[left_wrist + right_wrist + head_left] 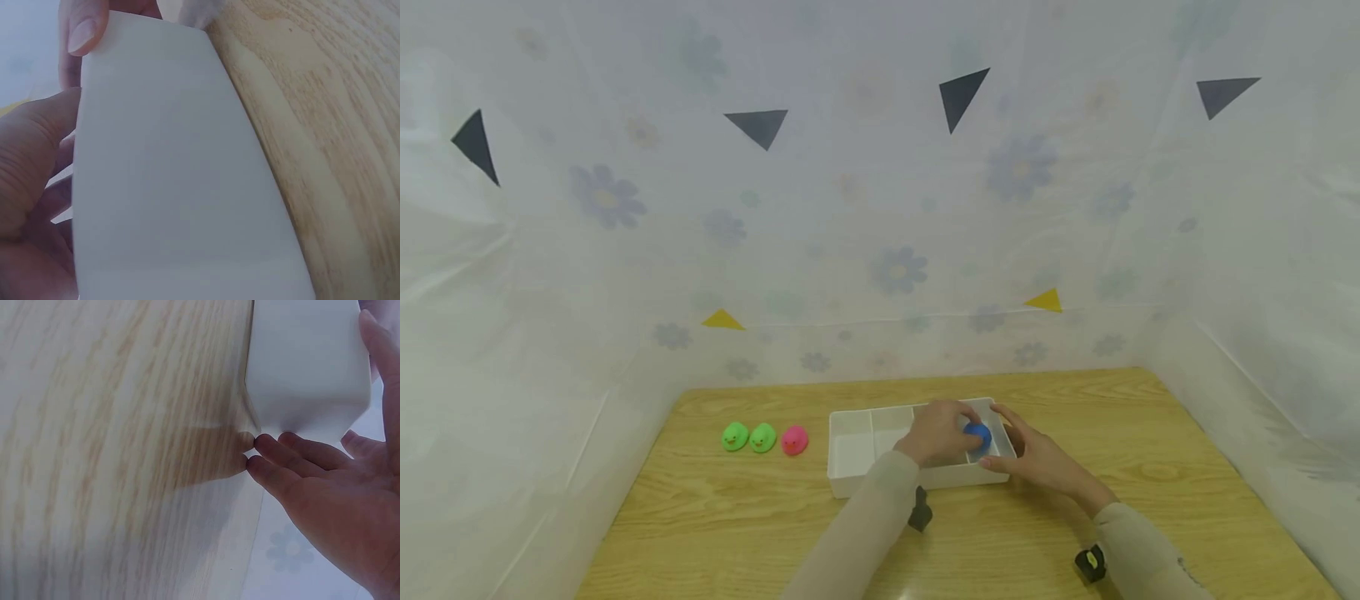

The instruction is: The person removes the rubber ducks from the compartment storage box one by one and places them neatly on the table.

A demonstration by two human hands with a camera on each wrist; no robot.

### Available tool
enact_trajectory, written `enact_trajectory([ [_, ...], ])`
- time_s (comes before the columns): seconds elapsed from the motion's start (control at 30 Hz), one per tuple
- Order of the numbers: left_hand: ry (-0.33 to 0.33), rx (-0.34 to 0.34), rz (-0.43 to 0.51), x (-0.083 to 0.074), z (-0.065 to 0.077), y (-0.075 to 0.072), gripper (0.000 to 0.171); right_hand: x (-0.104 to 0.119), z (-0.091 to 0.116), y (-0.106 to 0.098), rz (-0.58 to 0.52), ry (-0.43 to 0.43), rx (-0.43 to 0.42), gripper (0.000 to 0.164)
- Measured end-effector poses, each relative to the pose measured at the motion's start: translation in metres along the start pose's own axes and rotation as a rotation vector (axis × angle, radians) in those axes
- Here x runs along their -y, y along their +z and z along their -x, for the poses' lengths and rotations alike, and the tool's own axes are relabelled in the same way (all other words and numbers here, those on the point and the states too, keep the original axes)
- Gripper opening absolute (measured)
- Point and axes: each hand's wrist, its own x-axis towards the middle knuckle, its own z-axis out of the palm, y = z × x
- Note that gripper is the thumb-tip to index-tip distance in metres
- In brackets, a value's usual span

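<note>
A long white divided box (851,483) lies on the wooden table. My left hand (938,432) reaches over its front wall and holds a blue rounded object (978,437) at the right-end compartment. The fingers partly cover that object. At the box's right end, my right hand (1037,457) spans the width, thumb on the near rim and index finger at the far corner. In the right wrist view, the other fingers (306,456) rest against the end wall near the tabletop. The left wrist view shows the left hand (31,181) beside the box's front wall (169,162).
Two green rubber ducks (734,437) and a pink rubber duck (794,440) sit in a row left of the box. Behind the table (700,533) hangs a pale flowered curtain (865,208) with dark and yellow triangles, continuing along both sides.
</note>
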Motion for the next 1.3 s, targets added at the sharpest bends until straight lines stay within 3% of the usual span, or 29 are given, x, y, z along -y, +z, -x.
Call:
enact_trajectory([
  [0.27, -0.02, -0.051, 0.018, -0.002, -0.002, -0.012, 0.027, -0.002, -0.001, 0.002, -0.036, 0.011, -0.003, 0.103],
  [0.5, -0.031, -0.037, 0.072, -0.005, 0.003, -0.021, 0.026, -0.001, 0.001, 0.003, -0.035, 0.013, 0.005, 0.103],
  [0.73, 0.041, -0.069, 0.092, -0.003, 0.001, -0.03, 0.028, 0.002, 0.001, 0.001, -0.033, -0.008, 0.004, 0.102],
  [1.03, 0.12, -0.072, 0.321, -0.001, 0.012, -0.04, 0.027, 0.001, 0.0, 0.001, -0.041, -0.003, 0.01, 0.103],
  [1.3, 0.052, -0.099, 0.56, 0.009, 0.023, -0.042, 0.027, 0.0, 0.001, 0.001, -0.038, -0.017, 0.008, 0.102],
])
